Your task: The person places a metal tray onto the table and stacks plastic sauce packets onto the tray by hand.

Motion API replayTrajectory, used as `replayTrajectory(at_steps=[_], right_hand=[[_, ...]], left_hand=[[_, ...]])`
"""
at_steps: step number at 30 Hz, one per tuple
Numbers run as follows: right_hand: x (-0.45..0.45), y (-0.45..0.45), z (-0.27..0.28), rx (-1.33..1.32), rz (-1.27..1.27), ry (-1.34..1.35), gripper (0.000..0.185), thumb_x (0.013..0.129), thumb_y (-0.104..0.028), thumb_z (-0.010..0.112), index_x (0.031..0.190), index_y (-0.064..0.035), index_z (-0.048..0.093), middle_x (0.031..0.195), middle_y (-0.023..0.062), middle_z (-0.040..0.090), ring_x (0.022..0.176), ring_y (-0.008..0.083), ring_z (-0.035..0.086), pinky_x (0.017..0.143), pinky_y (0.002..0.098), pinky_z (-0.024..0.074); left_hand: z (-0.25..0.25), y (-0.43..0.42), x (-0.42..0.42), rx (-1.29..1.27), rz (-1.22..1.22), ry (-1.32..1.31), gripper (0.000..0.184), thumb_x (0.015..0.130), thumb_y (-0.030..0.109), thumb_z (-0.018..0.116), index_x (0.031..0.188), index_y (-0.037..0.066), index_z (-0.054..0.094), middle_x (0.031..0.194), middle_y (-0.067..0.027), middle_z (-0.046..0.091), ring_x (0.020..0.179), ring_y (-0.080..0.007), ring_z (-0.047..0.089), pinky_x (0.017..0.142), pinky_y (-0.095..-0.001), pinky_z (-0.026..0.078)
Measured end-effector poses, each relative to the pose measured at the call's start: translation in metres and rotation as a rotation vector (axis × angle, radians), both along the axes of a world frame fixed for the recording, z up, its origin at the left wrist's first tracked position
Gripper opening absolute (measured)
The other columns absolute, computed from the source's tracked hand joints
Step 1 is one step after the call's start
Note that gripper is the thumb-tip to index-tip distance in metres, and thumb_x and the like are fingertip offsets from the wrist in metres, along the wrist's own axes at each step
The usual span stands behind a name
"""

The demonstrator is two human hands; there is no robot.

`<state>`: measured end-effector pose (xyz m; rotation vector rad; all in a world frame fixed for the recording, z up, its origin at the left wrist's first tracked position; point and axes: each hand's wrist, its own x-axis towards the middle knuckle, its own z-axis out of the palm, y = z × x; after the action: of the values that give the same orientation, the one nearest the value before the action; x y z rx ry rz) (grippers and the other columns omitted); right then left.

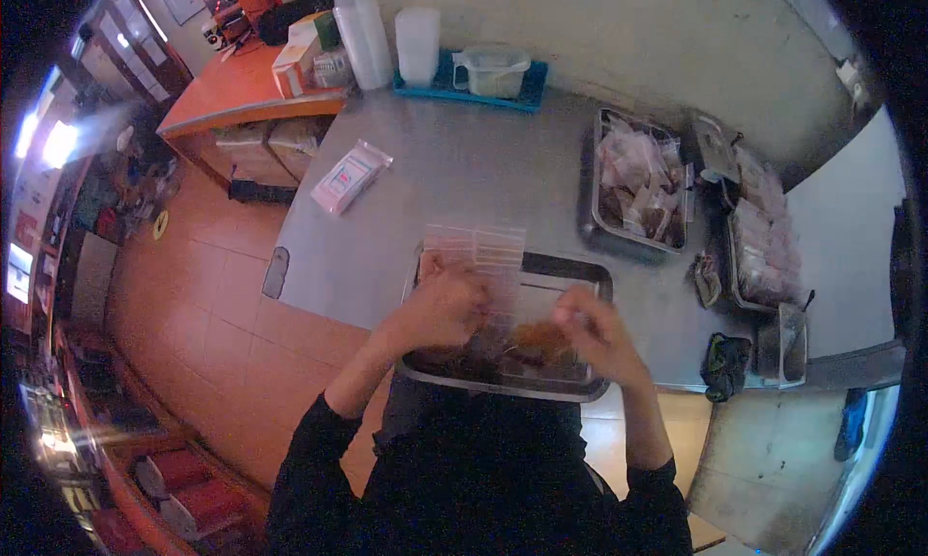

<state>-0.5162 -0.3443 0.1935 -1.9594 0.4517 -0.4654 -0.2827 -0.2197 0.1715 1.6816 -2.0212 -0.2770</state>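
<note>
A metal tray (503,390) is right in front of me at the table's near edge. Clear plastic zip bags (498,242) with faint red lines lie over its far left part. My left hand (447,303) is over these bags, its fingers curled on the plastic of one. Inside the tray, brown-orange food (541,339) shows between my hands, partly blurred and covered. Just right of the food is my right hand (597,336), thumb and fingers drawn together; whatever they may hold is too small to make out.
Filled small bags crowd a metal tray (640,179) at the back right, with another tray of packets (764,251) beside it. A pink-white packet (352,176) lies back left. Plastic containers (493,71) stand on a blue tray (536,92) by the wall. A dark cloth (725,366) lies at right.
</note>
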Motion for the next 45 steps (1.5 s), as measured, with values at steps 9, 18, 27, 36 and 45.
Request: replayTrajectory(at_steps=[9, 18, 27, 36, 45], right_hand=[[0.035, 0.037, 0.014, 0.006, 0.292, 0.272, 0.026, 0.099, -0.032, 0.045, 0.106, -0.0076, 0.051, 0.082, 0.0188, 0.061, 0.075, 0.0416, 0.061, 0.065, 0.0467, 0.0475], [0.042, 0.052, -0.014, -0.102, 0.264, 0.251, 0.024, 0.096, -0.027, 0.05, 0.11, -0.0072, 0.053, 0.086, 0.0224, 0.062, 0.08, 0.0432, 0.062, 0.072, 0.0513, 0.0495], [0.049, 0.059, -0.025, -0.7, -0.119, 0.158, 0.025, 0.08, -0.023, 0.067, 0.097, -0.0047, 0.062, 0.104, 0.0158, 0.055, 0.087, 0.0332, 0.058, 0.071, 0.0423, 0.051], [0.062, 0.055, -0.007, -0.623, -0.083, 0.042, 0.021, 0.079, -0.015, 0.068, 0.096, -0.005, 0.061, 0.097, 0.0121, 0.052, 0.083, 0.029, 0.055, 0.073, 0.0401, 0.0476], [0.061, 0.033, 0.003, -0.505, -0.076, 0.033, 0.016, 0.083, -0.01, 0.061, 0.098, -0.0077, 0.063, 0.093, 0.0119, 0.053, 0.091, 0.0321, 0.054, 0.083, 0.0419, 0.0459]], left_hand=[[-0.003, -0.005, 0.005, -0.026, 0.043, 0.032, 0.016, 0.062, 0.015, 0.068, 0.075, 0.007, 0.067, 0.085, -0.0108, 0.064, 0.094, -0.031, 0.057, 0.087, -0.0512, 0.029], [-0.012, -0.005, 0.007, -0.087, 0.01, 0.042, 0.019, 0.064, 0.016, 0.068, 0.084, 0.014, 0.07, 0.091, -0.006, 0.064, 0.1, -0.0266, 0.056, 0.087, -0.0486, 0.027], [0.005, 0.007, 0.014, -0.119, -0.014, 0.099, 0.014, 0.071, 0.014, 0.069, 0.085, 0.016, 0.07, 0.101, -0.0024, 0.064, 0.108, -0.0242, 0.054, 0.091, -0.0506, 0.026], [0.026, 0.091, 0.037, 0.087, 0.406, 0.318, 0.026, 0.072, 0.018, 0.078, 0.092, 0.009, 0.066, 0.09, -0.0087, 0.063, 0.08, -0.0242, 0.061, 0.073, -0.0357, 0.045], [-0.02, 0.097, 0.011, 0.076, 0.605, 0.571, 0.025, 0.072, 0.008, 0.079, 0.091, 0.007, 0.063, 0.085, -0.0026, 0.065, 0.076, -0.0129, 0.057, 0.072, -0.0276, 0.048]])
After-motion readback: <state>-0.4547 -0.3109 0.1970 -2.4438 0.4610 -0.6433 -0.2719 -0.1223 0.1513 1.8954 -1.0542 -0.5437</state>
